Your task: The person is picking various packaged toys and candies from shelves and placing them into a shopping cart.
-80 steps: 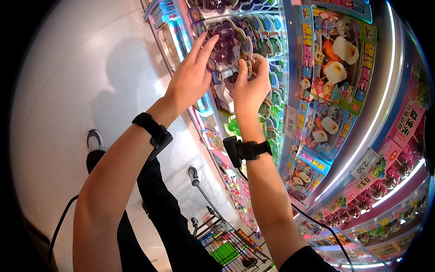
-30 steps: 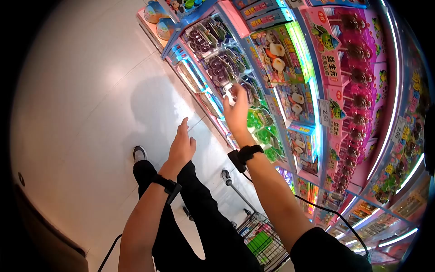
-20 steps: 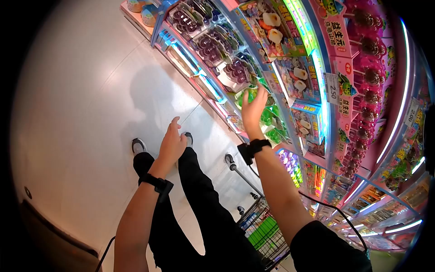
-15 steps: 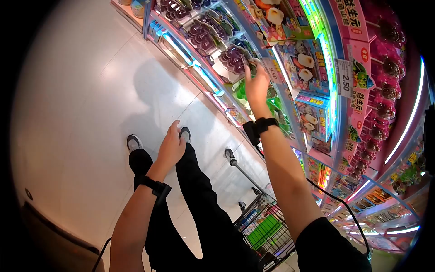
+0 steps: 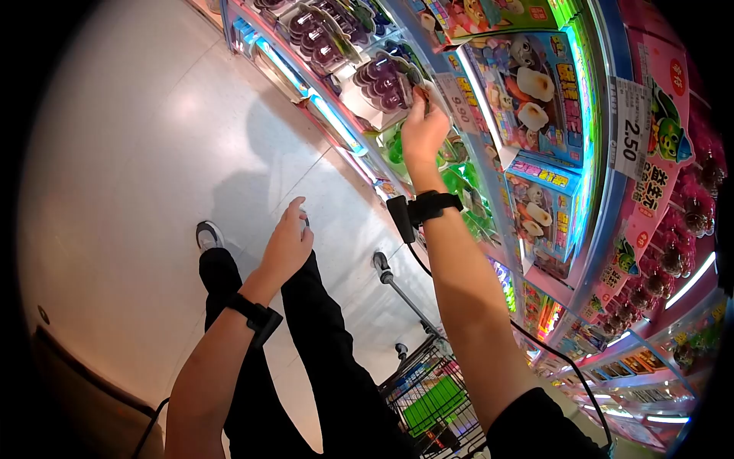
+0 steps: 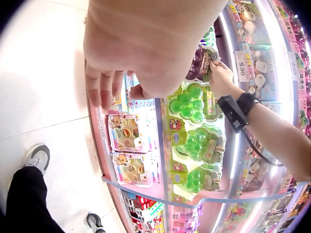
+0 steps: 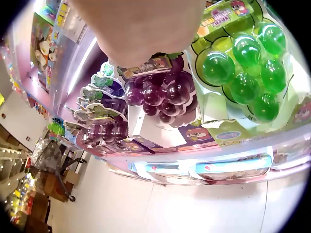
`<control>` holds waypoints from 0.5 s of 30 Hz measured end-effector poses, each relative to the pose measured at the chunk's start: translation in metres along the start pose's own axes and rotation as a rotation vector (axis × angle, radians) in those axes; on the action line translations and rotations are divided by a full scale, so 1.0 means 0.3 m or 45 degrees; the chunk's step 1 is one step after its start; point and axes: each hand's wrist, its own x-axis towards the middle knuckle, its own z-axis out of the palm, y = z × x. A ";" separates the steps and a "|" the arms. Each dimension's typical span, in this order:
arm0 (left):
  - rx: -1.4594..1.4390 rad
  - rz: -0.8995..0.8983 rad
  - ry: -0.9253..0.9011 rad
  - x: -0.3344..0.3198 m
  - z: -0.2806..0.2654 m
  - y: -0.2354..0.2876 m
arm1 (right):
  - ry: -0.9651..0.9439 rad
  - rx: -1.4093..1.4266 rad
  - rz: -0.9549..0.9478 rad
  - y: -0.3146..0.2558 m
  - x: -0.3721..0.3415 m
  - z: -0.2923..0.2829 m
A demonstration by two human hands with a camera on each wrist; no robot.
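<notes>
My right hand (image 5: pixel 426 138) pinches the upper edge of a purple grape-shaped candy pack (image 5: pixel 382 83) at the shelf. Its clear domed bubbles show in the right wrist view, where the pack (image 7: pixel 163 94) hangs under the hand (image 7: pixel 146 34) with its card top hidden by the fingers. My left hand (image 5: pixel 289 243) hangs over the floor, fingers loosely bent and holding nothing. In the left wrist view that hand (image 6: pixel 141 58) is in front of the shelf. Green grape-shaped packs (image 6: pixel 187 104) stand in a row beside the purple ones.
More purple packs (image 5: pixel 317 38) fill the shelf on the far side. Marshmallow-picture boxes (image 5: pixel 527 92) stand one shelf up, behind a price strip (image 5: pixel 459 103). Lollipops (image 5: pixel 673 260) line a higher shelf. A wire shopping cart (image 5: pixel 436 398) stands by my legs on the pale floor (image 5: pixel 153 153).
Both hands left an earlier purple pack; the left lowered over the floor. The right moved along the row past the green packs and now pinches a purple one. The view has shifted.
</notes>
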 end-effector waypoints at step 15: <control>-0.073 -0.107 -0.022 0.006 0.017 -0.021 | 0.024 -0.122 -0.259 0.015 0.007 0.016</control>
